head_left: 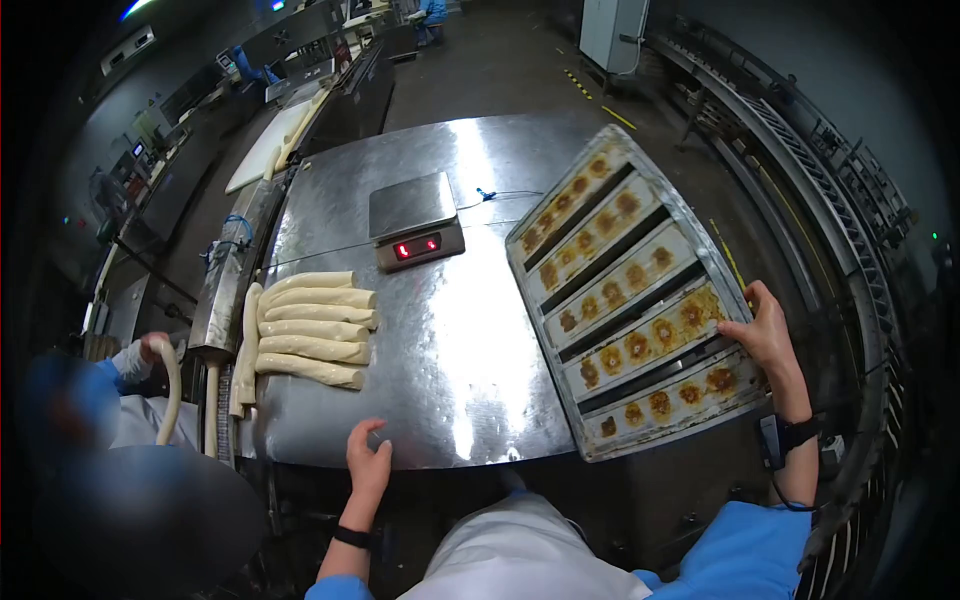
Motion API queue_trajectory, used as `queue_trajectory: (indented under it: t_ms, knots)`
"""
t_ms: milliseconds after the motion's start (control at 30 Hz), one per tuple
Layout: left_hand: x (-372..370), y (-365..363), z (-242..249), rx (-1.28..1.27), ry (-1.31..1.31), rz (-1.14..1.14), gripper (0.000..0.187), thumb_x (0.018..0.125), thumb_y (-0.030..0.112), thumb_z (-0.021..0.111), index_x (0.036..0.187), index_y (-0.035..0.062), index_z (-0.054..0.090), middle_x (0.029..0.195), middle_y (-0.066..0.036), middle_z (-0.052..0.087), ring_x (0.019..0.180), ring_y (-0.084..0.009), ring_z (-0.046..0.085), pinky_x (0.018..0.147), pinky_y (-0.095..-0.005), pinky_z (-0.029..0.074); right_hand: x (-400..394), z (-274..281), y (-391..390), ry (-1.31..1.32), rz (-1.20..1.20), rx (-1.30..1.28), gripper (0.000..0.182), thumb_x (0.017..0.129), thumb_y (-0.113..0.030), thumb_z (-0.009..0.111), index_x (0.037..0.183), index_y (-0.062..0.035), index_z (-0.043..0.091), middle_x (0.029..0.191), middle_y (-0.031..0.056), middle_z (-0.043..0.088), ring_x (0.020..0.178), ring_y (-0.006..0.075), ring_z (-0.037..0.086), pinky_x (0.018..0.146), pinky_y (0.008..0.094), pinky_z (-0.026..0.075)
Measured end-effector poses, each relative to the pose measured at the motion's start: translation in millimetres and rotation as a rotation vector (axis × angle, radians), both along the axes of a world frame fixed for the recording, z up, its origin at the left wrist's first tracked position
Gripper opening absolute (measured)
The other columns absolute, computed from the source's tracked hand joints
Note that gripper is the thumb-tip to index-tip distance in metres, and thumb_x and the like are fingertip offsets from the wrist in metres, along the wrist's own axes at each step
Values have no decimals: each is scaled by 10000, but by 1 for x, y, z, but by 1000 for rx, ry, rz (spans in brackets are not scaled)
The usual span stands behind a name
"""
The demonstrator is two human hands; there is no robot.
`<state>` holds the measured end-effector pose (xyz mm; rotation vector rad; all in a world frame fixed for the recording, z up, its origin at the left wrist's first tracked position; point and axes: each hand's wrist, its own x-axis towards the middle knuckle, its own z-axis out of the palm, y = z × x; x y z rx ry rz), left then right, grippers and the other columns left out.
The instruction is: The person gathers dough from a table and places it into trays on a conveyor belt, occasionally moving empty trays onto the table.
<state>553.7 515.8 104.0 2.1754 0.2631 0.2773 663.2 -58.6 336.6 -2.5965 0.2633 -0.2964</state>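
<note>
My right hand (768,328) grips the right edge of a metal baking tray (625,372), thumb on top. The tray has several long troughs with brown baked-on stains, and it lies tilted over the right side of the steel table (420,400). Near the table's front edge, my left hand (369,458) hovers with nothing in it, thumb and fingers apart. Beyond it, several pale dough strips (312,345) lie side by side on the table. Another dough strip (246,350) lies crosswise along their left ends.
A digital scale (415,215) with a red display stands at the table's middle back. On the left runs a conveyor (222,400), where a co-worker's hand (152,347) holds a hanging dough strip (170,395). Along the right stands a roller rack (800,150).
</note>
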Motion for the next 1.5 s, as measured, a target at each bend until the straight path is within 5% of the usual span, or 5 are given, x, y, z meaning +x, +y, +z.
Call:
queue_trajectory:
  t_ms: [567, 767, 1067, 1267, 1500]
  knots:
    - [76, 20, 37, -1214, 290, 38, 727, 960, 612, 489, 1443, 86, 354, 1261, -143, 511, 1156, -332, 542, 866, -450, 559, -100, -11, 97, -430, 535, -457, 358, 482, -16, 724, 805, -112, 602, 686, 35, 527, 725, 237, 563, 714, 382, 365]
    - [54, 38, 39, -981, 552, 45, 609, 922, 621, 563, 1242, 103, 597, 958, 10, 458, 735, -48, 508, 526, -252, 475, -142, -107, 87, -385, 548, -637, 127, 672, -120, 641, 786, -105, 588, 656, 36, 540, 795, 220, 609, 737, 390, 384]
    - [56, -19, -3, -462, 529, 50, 775, 718, 76, 793, 1411, 32, 448, 963, -104, 650, 851, -178, 618, 746, -315, 507, -177, -213, 86, -303, 534, -622, 108, 765, -165, 637, 861, -119, 621, 742, 50, 628, 886, 230, 644, 768, 387, 381]
    - [60, 5, -42, 166, 228, 12, 518, 781, 129, 754, 1261, 46, 577, 946, -120, 642, 843, -244, 630, 766, -369, 519, -169, -177, 72, -376, 620, -400, 154, 716, -94, 648, 864, -54, 646, 948, 109, 668, 973, 272, 653, 759, 418, 491]
    - [111, -14, -44, 414, 498, -11, 417, 816, 371, 726, 1048, 31, 656, 954, -204, 688, 901, -387, 657, 781, -472, 520, -90, -269, -12, 158, -289, 230, 328, 829, -287, 737, 918, 0, 606, 720, 140, 629, 662, 349, 613, 635, 406, 486]
